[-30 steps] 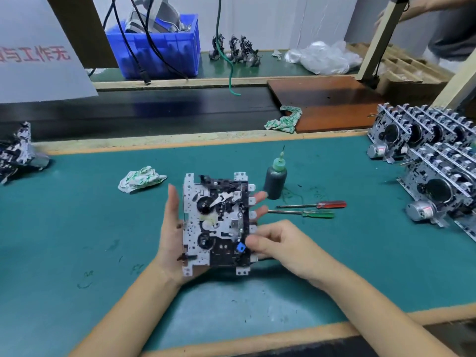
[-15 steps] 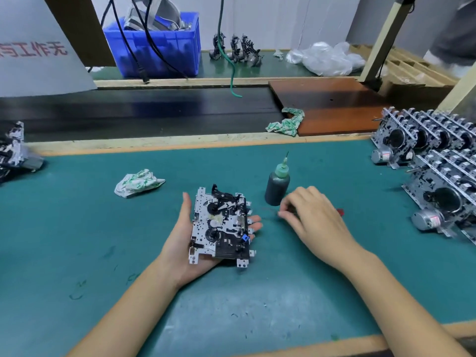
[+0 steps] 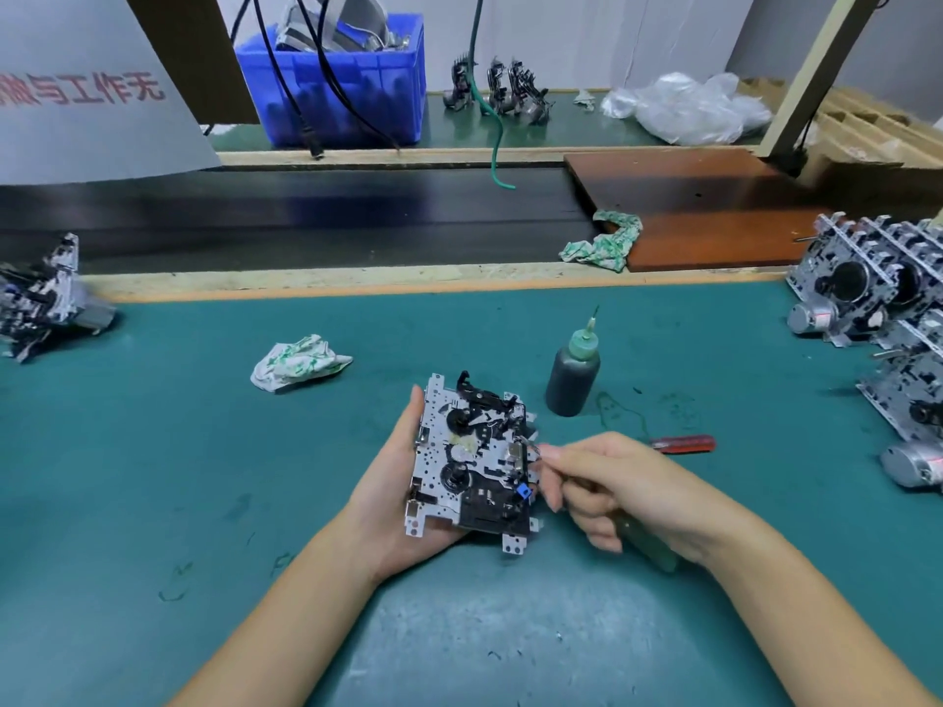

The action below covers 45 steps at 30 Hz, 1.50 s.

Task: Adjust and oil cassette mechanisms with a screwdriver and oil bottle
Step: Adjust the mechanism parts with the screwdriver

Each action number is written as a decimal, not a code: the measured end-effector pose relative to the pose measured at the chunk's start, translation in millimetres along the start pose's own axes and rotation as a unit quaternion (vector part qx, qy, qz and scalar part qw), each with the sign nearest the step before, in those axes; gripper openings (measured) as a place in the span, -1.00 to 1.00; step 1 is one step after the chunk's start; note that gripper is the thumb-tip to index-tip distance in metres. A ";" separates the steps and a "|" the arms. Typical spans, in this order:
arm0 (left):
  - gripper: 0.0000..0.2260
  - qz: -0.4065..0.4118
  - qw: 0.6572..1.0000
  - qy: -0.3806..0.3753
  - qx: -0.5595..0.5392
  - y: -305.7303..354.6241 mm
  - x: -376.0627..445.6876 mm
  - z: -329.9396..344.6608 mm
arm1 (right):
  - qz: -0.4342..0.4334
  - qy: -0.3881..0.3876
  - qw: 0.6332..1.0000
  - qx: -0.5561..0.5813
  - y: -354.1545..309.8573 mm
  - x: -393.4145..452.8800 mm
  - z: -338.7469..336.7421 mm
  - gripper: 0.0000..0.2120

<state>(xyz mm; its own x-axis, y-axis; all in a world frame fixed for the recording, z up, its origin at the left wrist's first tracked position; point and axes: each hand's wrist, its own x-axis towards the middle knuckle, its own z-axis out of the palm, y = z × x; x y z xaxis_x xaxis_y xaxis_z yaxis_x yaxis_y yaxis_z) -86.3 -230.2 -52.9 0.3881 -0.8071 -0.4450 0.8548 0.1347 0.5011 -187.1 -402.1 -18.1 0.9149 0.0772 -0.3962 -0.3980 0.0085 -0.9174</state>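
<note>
- Two hands share the work: the left hand cradles the cassette mechanism from beneath, thumb along its left edge, face tilted up toward the camera, just above the green surface.
- The right hand is curled round the green-handled screwdriver, whose translucent handle shows below the palm; the fingertips pinch near the shaft at the mechanism's right edge.
- The tip itself is too small and blurred to place; it seems to sit near the small metal block midway down the right side, above the blue part.
- Judged from this, the adjusting step is in hand and the oiling is not yet begun.
- The oil bottle stands upright, nozzle up, just beyond the mechanism and apart from both hands.
- A red-handled screwdriver lies flat behind the right hand, unused.
- The next move calls for seating the tip squarely in its screw and turning gently while the left hand braces the plate against twisting.
- A slip could well catch the fine springs and levers nearby.
- Oiling would then need the right hand freed to take the bottle.
</note>
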 end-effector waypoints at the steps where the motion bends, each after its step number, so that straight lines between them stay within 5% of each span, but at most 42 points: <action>1: -0.31 -0.001 1.000 0.001 0.003 0.1 0.3 0.4 | 0.006 -0.012 1.000 0.003 0.0 -0.9 -0.6 -0.61; 14: -0.27 -0.005 1.000 0.003 0.026 0.1 2.2 2.3 | 0.033 -0.027 0.995 -0.087 0.1 -1.9 6.6 -0.59; 23: -0.28 -0.008 1.000 0.002 0.016 -0.3 3.3 0.8 | 0.036 -0.022 0.998 -0.052 1.3 -2.4 4.7 -0.63; 45: -0.37 0.005 0.998 0.058 0.027 -1.4 2.0 8.2 | 0.063 -0.031 0.993 -0.095 -4.3 -2.3 9.8 -0.40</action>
<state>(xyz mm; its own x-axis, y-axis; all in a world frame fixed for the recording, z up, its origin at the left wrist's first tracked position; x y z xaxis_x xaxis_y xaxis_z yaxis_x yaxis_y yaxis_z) -89.5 -236.7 -48.4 0.4369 -0.7334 -0.5207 0.8317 0.1089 0.5445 -188.2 -392.5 -12.9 0.8501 0.1280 -0.5108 -0.4841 -0.1921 -0.8537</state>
